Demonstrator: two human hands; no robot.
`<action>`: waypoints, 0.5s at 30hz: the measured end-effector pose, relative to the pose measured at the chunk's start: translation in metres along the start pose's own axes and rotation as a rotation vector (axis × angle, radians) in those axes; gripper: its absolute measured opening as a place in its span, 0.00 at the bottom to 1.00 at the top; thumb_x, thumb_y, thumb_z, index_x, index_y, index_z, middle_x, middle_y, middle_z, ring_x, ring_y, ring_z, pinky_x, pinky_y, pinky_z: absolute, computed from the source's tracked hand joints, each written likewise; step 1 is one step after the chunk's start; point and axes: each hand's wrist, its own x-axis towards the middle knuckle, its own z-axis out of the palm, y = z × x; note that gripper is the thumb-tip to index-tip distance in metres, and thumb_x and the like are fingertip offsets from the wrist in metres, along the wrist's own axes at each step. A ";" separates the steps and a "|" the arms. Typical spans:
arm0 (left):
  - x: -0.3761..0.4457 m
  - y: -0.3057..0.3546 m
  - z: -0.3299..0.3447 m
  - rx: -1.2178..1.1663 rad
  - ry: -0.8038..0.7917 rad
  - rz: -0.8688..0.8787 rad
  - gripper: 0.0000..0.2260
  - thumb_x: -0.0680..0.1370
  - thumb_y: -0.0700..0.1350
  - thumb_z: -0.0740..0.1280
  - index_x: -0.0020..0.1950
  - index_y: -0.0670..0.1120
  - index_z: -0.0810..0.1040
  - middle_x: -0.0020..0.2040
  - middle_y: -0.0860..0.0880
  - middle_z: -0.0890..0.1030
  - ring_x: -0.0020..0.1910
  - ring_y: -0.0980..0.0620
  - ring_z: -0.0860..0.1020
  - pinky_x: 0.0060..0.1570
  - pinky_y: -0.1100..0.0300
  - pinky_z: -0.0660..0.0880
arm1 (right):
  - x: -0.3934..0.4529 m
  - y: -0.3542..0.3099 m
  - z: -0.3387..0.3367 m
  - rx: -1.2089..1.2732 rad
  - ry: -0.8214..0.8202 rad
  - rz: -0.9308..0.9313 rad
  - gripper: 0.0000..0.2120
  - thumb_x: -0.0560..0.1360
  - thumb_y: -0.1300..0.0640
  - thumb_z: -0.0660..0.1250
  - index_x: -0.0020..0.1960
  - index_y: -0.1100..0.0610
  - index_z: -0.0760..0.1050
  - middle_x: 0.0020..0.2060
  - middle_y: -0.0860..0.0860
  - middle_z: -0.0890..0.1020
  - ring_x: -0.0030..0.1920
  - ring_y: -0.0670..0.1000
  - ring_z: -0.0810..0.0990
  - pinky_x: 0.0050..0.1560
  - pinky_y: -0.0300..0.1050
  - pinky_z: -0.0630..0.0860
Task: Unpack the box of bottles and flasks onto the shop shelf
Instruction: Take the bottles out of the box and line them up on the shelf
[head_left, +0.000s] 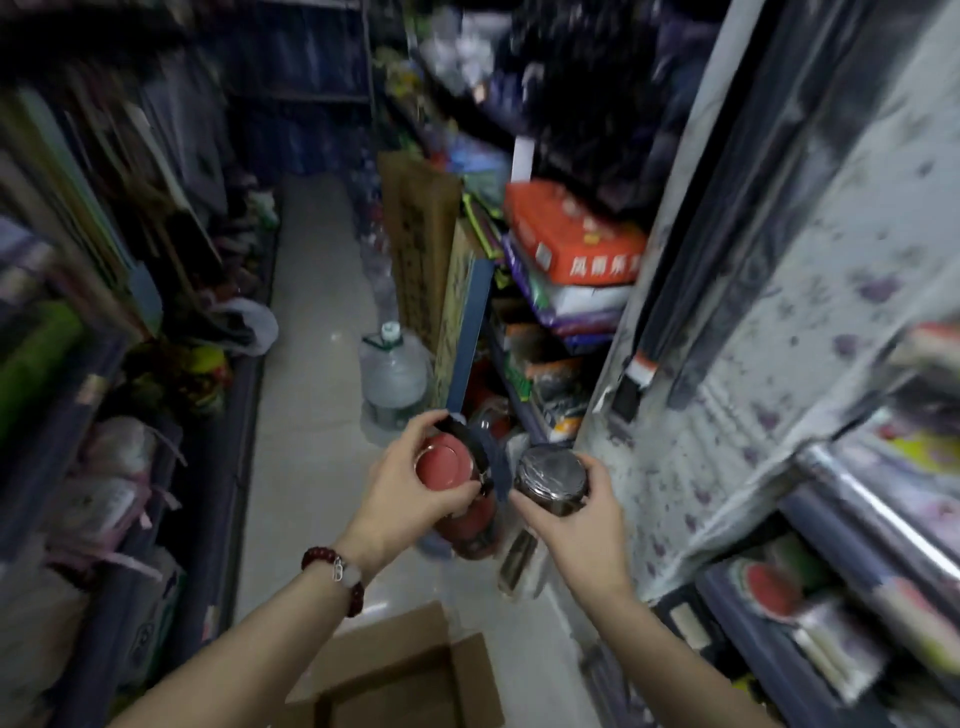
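Note:
My left hand (402, 480) grips a red flask (444, 462) by its top, with a dark strap hanging from it. A dark steel flask (550, 475) in clear wrap is held in my right hand (576, 512). Both flasks hang side by side over the aisle floor, almost touching. Below them, at the bottom edge, the cardboard box (410, 675) stands with its flaps open. The shop shelf (841, 525) runs along the right, its edge close to my right hand. The picture is blurred by motion.
A large clear water jug (395, 376) stands on the floor ahead. Tall flat cartons (421, 244) lean against the right shelving. Stacked bags, one orange (571, 234), fill the shelves behind. Packed shelves line the left side, leaving a narrow tiled aisle (306, 312).

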 end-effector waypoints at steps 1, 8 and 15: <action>0.004 0.025 -0.003 -0.001 0.012 0.037 0.32 0.58 0.53 0.76 0.59 0.64 0.69 0.56 0.56 0.77 0.56 0.57 0.77 0.57 0.58 0.75 | 0.007 -0.022 -0.009 0.003 0.003 -0.033 0.30 0.61 0.50 0.81 0.58 0.48 0.72 0.49 0.40 0.81 0.50 0.37 0.79 0.50 0.34 0.75; 0.024 0.188 -0.015 -0.082 0.106 0.249 0.29 0.58 0.53 0.78 0.55 0.59 0.68 0.50 0.59 0.79 0.50 0.63 0.78 0.49 0.64 0.74 | 0.038 -0.154 -0.077 0.067 0.123 -0.168 0.32 0.55 0.42 0.79 0.57 0.43 0.73 0.49 0.40 0.83 0.52 0.40 0.81 0.57 0.46 0.77; 0.043 0.314 -0.006 -0.187 0.100 0.383 0.29 0.56 0.61 0.76 0.53 0.59 0.70 0.50 0.54 0.80 0.50 0.55 0.79 0.50 0.57 0.76 | 0.046 -0.247 -0.141 0.148 0.209 -0.256 0.23 0.61 0.52 0.80 0.53 0.51 0.77 0.46 0.47 0.85 0.48 0.44 0.84 0.55 0.48 0.79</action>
